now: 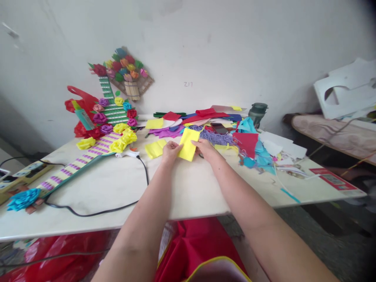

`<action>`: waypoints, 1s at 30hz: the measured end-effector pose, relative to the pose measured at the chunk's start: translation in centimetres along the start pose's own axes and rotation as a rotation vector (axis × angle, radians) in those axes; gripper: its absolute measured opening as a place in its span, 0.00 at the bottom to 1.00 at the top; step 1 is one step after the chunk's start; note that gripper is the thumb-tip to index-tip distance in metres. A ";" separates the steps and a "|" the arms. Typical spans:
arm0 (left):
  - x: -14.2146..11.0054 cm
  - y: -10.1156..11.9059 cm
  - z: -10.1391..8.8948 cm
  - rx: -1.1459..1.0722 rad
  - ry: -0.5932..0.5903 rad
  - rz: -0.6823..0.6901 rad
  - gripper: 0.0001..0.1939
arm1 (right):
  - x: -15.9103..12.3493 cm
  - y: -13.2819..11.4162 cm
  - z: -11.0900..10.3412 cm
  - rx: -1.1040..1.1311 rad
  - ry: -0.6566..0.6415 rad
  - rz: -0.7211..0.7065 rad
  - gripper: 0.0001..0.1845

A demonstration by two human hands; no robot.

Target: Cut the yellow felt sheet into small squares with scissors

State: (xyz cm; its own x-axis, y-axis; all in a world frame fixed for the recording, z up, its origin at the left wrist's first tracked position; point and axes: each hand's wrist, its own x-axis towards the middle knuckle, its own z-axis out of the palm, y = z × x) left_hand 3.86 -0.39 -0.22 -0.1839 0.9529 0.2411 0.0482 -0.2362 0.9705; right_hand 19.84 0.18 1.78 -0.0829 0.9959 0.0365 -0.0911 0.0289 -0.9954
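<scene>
Stretching both bare forearms past a red garment [202,244] and over a white table [194,192], a person holds a yellow sheet [189,143] above the table's middle. The left hand [171,152] pinches its left edge between thumb and fingers; the right hand [205,147] grips its right edge, so it slants between them. Just left lies a second yellow piece [155,149], and beyond that a white corded tool [127,154]. Behind the sheet sits tangled purple yarn [219,138]. Farthest, a colourful flower bouquet [131,72] rests against the wall [188,47].
</scene>
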 end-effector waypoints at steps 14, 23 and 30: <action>-0.2 0.2 0.0 0.073 0.012 0.013 0.17 | 0.2 0.9 0.7 0.012 -0.101 -0.087 0.14; 0.6 -0.9 0.0 0.144 -0.001 0.027 0.19 | 0.2 0.5 0.6 0.081 -0.085 -0.055 0.06; 0.6 -0.8 0.0 0.225 0.014 0.028 0.19 | 0.1 0.4 0.9 0.015 -0.041 -0.045 0.05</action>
State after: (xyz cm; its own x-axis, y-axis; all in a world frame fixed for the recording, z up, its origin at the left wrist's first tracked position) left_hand 3.66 0.37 -0.84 -0.1933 0.9434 0.2696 0.2707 -0.2128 0.9388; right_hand 18.95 0.19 1.48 -0.1191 0.9892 0.0849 -0.1105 0.0718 -0.9913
